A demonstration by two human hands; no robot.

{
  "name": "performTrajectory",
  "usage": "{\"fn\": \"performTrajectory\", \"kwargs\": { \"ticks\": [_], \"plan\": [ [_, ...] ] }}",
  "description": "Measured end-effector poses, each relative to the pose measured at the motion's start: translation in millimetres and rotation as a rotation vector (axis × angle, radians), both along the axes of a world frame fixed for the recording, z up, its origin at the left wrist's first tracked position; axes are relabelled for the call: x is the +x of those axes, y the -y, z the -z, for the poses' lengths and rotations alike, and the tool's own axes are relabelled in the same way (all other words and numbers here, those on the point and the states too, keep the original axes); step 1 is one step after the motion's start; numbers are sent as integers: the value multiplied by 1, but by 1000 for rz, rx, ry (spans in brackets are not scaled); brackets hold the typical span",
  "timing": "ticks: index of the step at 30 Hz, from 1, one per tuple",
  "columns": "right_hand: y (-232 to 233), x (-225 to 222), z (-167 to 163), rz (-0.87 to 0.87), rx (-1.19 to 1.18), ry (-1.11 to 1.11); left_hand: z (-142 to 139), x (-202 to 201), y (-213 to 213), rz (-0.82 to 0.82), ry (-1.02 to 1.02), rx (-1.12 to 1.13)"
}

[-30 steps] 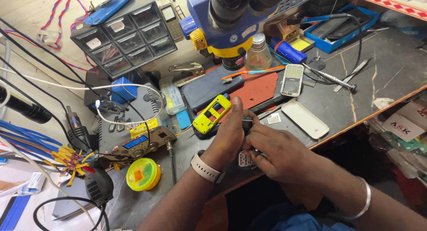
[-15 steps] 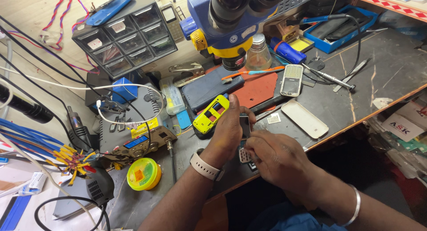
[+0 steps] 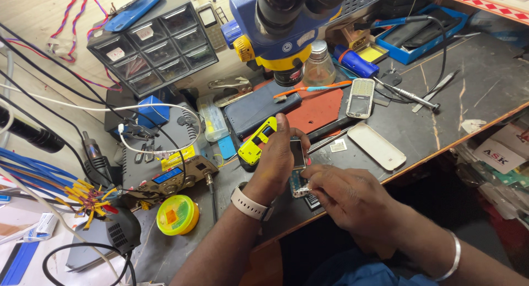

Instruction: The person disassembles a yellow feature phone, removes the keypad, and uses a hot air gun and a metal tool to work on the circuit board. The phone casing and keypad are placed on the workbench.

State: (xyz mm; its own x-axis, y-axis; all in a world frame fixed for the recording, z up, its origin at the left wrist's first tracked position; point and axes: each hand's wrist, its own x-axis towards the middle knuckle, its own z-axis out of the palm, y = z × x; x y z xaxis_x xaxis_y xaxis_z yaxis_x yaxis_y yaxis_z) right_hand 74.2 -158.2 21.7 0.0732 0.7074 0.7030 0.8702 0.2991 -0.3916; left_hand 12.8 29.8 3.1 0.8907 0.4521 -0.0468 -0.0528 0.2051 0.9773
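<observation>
My left hand (image 3: 275,162), with a white watch band on the wrist, holds a small phone screen part (image 3: 297,153) upright between thumb and fingers. My right hand (image 3: 344,195), with a silver bangle on the wrist, grips a small phone circuit board (image 3: 299,187) just below that part, close to the bench's front edge. Both hands meet over the dark bench (image 3: 474,93). A yellow and black toy-car-shaped gadget (image 3: 256,143) lies just left of my left hand.
A blue and yellow microscope (image 3: 281,27) hangs above a red mat (image 3: 319,110). On the bench lie a keypad phone (image 3: 361,97), a white back cover (image 3: 377,146), an orange toothbrush (image 3: 314,89), tweezers (image 3: 435,93) and a glass bottle (image 3: 318,66). A drawer cabinet (image 3: 154,44), cables and a yellow solder tin (image 3: 177,214) stand left.
My left hand has lifted the screen part a little higher and turned it upright. My right hand has slid toward the board under it.
</observation>
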Motion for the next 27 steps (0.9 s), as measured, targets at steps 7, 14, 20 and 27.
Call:
{"fn": "performTrajectory", "kwargs": {
  "ticks": [7,14,20,27],
  "plan": [
    [10,11,-3,-42,-402,-282,-4,-3,-4,-43,-26,102],
    [40,44,-3,107,-193,-472,1,1,-15,-118,106,47],
    [85,121,-19,720,-288,-661,-1,-2,-11,-145,45,102],
    [76,142,3,948,-604,-377,-7,-4,-4,-110,-60,121]
  ]
}}
